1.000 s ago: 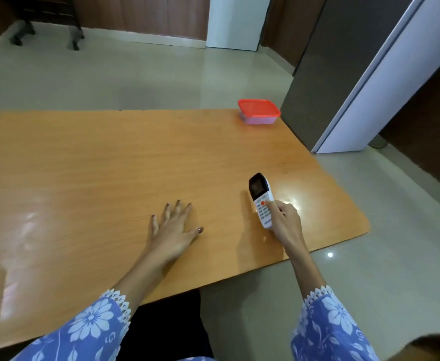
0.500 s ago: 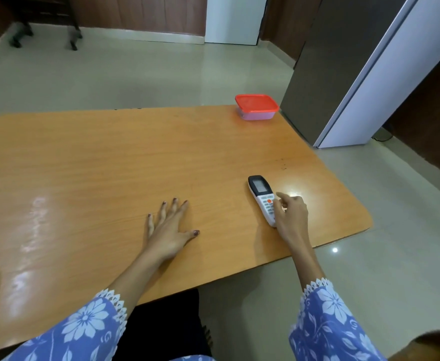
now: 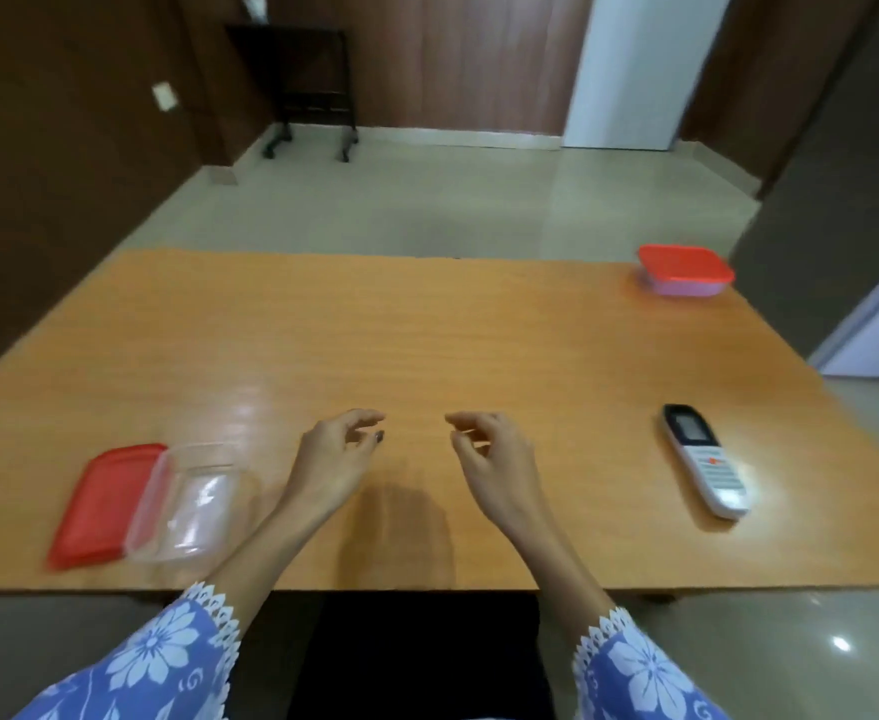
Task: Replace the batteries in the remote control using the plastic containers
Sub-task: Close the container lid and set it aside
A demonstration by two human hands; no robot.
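Observation:
A white remote control (image 3: pixel 705 459) with a dark screen lies face up at the right of the wooden table (image 3: pixel 427 330). My right hand (image 3: pixel 489 459) hovers over the table's near middle, well left of the remote, fingers loosely curled and holding nothing. My left hand (image 3: pixel 341 457) hovers beside it, also loosely curled and holding nothing. A clear plastic container (image 3: pixel 187 504) sits uncovered at the near left, with its red lid (image 3: pixel 107 504) lying flat against its left side. A second container with a red lid on it (image 3: pixel 684 270) stands at the far right corner.
The table's near edge runs just in front of my sleeves. A dark grey cabinet (image 3: pixel 832 226) stands off the table's right side. A black wheeled stand (image 3: pixel 307 90) is far back against the wood-panelled wall.
My right hand let go of the remote and drew left to the table's middle. My left hand lifted off the table. The view swung left, bringing the uncovered container and lid into sight.

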